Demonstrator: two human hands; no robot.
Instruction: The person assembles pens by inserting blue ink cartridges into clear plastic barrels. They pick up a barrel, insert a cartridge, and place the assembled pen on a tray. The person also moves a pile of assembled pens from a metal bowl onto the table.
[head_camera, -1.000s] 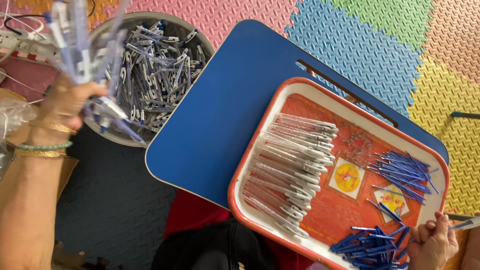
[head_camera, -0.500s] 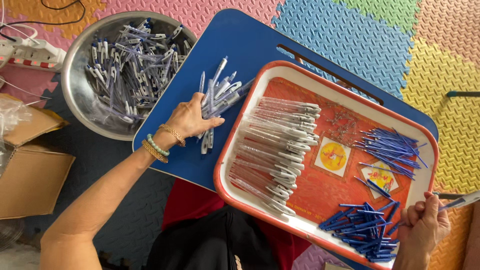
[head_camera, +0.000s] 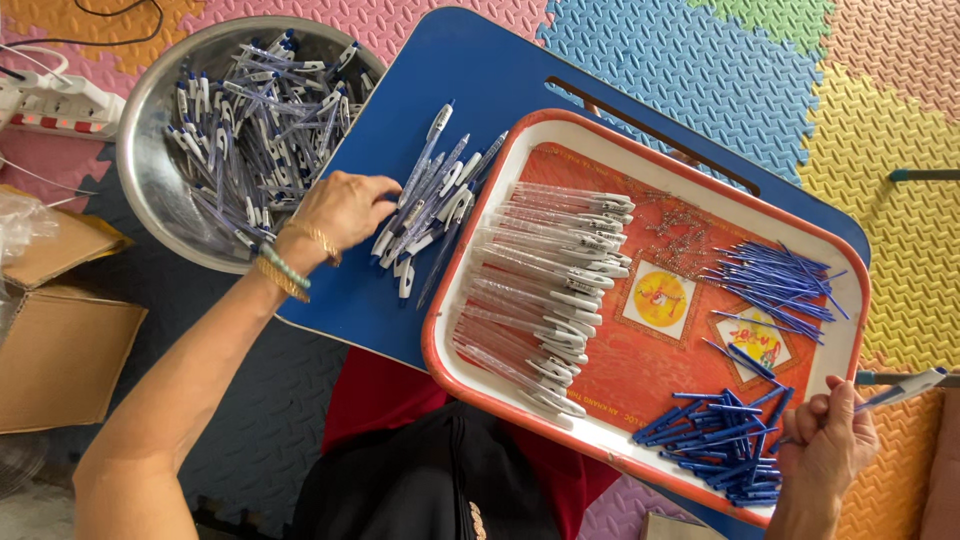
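The left hand (head_camera: 340, 212) rests, fingers spread loosely, on a bundle of pens (head_camera: 432, 205) lying on the blue tabletop (head_camera: 500, 90), between the metal bowl (head_camera: 150, 140) of pen parts and the orange tray (head_camera: 640, 300). The right hand (head_camera: 825, 445) has its grip closed around a single pen (head_camera: 905, 388) at the tray's near corner, beside a heap of blue refills (head_camera: 725, 430).
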